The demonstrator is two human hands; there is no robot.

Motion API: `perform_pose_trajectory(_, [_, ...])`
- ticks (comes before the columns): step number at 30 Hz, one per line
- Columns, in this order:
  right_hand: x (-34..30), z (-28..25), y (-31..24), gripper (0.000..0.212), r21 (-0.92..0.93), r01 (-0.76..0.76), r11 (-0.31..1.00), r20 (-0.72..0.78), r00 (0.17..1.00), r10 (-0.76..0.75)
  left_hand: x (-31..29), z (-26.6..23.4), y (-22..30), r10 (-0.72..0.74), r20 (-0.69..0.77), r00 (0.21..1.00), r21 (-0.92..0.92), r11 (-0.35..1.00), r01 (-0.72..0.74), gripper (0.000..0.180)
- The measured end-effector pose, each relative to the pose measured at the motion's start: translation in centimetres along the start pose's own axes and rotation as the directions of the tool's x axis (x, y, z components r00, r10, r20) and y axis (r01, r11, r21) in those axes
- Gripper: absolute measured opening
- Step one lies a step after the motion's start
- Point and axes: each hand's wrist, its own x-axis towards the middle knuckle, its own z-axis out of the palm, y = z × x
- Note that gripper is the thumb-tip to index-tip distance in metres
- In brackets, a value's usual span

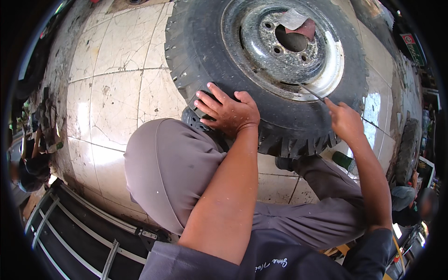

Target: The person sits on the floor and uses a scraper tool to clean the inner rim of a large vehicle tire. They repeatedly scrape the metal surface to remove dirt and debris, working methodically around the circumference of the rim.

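Note:
A large black tyre (205, 51) on a worn steel wheel rim (332, 70) lies flat on the floor in front of me. With fingers spread, my left hand (231, 109) rests on the tyre's near-left edge. My right hand (344, 120) grips a thin, dark, pointed tool (311, 92); its exact kind is hard to make out. The tool's tip meets the near inner side of the rim, where the metal looks dirty. Beyond the tip, brighter silver metal shows on the rim's right side. Two folded sheets (298, 23), grey and reddish-brown like sandpaper, lie over the hub hole.
Cracked pale tiles (116, 98) cover the floor around the wheel. A green bottle (344, 160) lies by my right leg. Another tyre (407, 149) stands at the right. A black rack with metal rails (84, 231) is at lower left. Other people sit at both side edges.

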Motion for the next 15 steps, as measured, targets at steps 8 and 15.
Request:
perform_pose_trajectory(8, [-0.9,0.2,2.3,0.044,-0.015,0.011,1.000,0.006,1.000,-0.011,0.2,-0.2,-0.4,-0.007,-0.002,1.000,-0.001,1.000,0.007,0.077])
perform_pose_trajectory(15, [-0.4,-0.2,0.5,0.045,-0.067,-0.011,0.998,0.005,1.000,0.012,0.2,-0.2,0.0,0.008,-0.003,1.000,0.004,1.000,-0.007,0.077])
